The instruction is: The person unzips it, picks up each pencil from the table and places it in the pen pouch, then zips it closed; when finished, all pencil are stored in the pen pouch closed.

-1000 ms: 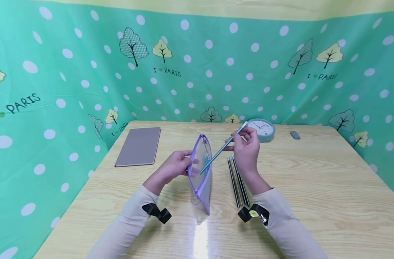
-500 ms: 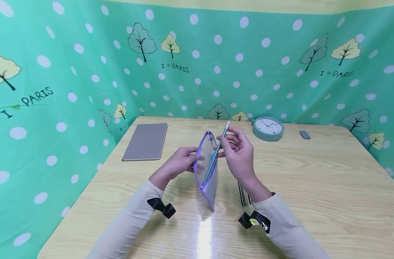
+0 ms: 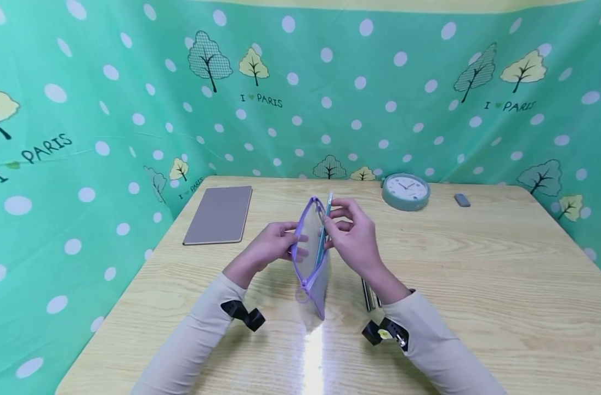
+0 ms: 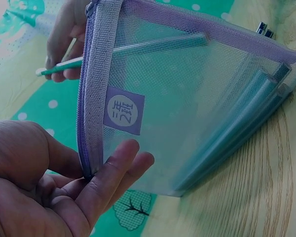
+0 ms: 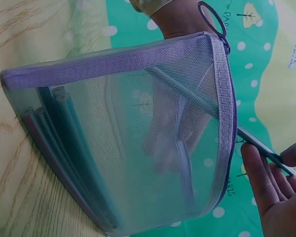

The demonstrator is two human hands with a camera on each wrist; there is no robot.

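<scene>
A purple mesh zip pouch [image 3: 320,296] stands on the table with its zipped mouth spread. My left hand [image 3: 268,247] pinches the pouch's rim between thumb and fingers, at the mouth's left side. In my right hand [image 3: 357,238] a teal pencil [image 5: 254,141] is pinched near its white-tipped end. Most of this pencil slants through the mouth into the pouch; its tip end shows through the mesh. Several other pencils [image 5: 64,133] lie together along the pouch's bottom. Dark pencils [image 3: 367,296] on the table are partly hidden beneath my right wrist.
A grey-brown notebook [image 3: 218,215] lies at the back left of the wooden table. Toward the back right are a round teal clock [image 3: 406,192] and a small blue-grey eraser [image 3: 461,200]. A green patterned cloth [image 3: 359,109] hangs behind the table.
My right hand has moved left and brought the teal pencil from a wide slant to a steeper one, deeper in the pouch. My left hand keeps its grip on the rim.
</scene>
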